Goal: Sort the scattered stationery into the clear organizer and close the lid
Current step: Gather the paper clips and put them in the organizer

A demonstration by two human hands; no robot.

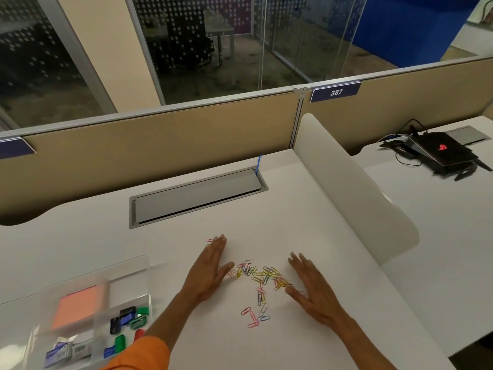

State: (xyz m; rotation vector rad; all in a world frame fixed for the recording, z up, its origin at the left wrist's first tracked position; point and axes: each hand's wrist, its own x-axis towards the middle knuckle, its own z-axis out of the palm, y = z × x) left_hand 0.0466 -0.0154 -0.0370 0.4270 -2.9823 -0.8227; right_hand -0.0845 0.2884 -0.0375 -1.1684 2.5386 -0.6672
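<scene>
Bench [306, 209]: white; everything I am tracking lies on it.
Paper clips [262, 276]: coloured loose heap between the 2 hands, with strays trailing toward me.
Stray pink clip [209, 240]: just beside the left fingertips, apart from the heap.
Left hand [210, 268]: fingers straight and pressed together at the heap's left edge; holding nothing.
Right hand [314, 287]: fingers straight and slightly spread at the heap's right edge; holding nothing.
Clear organizer [148, 295]: near-left of the bench, well apart from the heap.
Lid [130, 265]: open behind the compartments.
Contents: pink sticky notes [77, 305], binder clips [128, 319] and blurred small boxes [61, 351], each in its own compartment.
Progress, as I judge it: 3 kinds sorted; the paper clips are left to gather and load, then the lid to close.
</scene>
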